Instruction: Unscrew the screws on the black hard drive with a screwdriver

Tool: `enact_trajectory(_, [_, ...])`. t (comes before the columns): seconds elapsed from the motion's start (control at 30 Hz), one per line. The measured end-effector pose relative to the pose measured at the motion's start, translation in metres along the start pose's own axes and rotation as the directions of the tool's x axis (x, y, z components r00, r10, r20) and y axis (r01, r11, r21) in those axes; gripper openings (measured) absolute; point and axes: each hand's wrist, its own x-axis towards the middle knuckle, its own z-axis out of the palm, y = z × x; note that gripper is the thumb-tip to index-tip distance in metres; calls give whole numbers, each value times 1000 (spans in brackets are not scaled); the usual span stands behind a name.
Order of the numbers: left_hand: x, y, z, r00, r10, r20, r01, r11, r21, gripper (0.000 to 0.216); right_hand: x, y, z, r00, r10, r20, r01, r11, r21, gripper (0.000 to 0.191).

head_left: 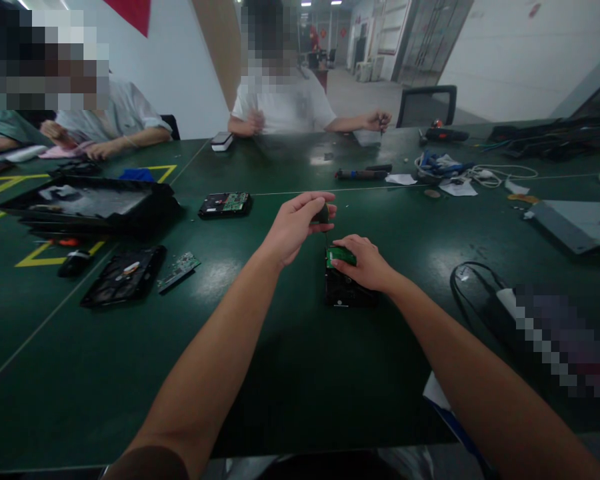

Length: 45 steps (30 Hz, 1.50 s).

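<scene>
My left hand (293,227) is closed around the dark handle of a screwdriver (322,213). Its thin shaft points down to the far left edge of a black hard drive (347,293); whether the tip sits in a screw is too small to tell. On the drive's far half lies a green circuit board (341,255). My right hand (367,263) grips the drive from the right, its fingers over the board and along the far edge. Part of the drive is hidden under that hand. The drive lies flat on the dark green table (280,373).
Left of my hands are another hard drive (225,205), a loose circuit board (180,270), a black casing (125,275) and stacked black trays (93,203). Tools (363,173), cables (490,175) and a grey metal box (575,223) lie farther right. People sit across the table.
</scene>
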Motion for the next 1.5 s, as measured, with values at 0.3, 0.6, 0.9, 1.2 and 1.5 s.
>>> enact_trajectory(0.3, [2, -4, -2, 995, 75, -68, -69, 994, 85, 14, -1, 0, -1, 1000, -6, 2, 6, 1000, 10, 43])
enact_trajectory(0.6, [3, -7, 1, 996, 81, -27, -80, 997, 23, 14, 0, -1, 0, 1000, 1, -6, 0, 1000, 15, 43])
enact_trajectory(0.9, [1, -4, 2, 996, 34, -81, -29, 998, 57, 17, -1, 0, 0, 1000, -8, -11, 8, 1000, 1, 43])
enact_trajectory(1.2, [-1, -1, 3, 999, 27, 47, -28, 999, 18, 15, -1, -1, 0, 1000, -8, -16, 8, 1000, 3, 44])
enact_trajectory(1.5, [-1, -4, 4, 997, 68, -35, -64, 992, 110, 21, 0, -1, -1, 1000, -15, -17, 15, 1000, 15, 43])
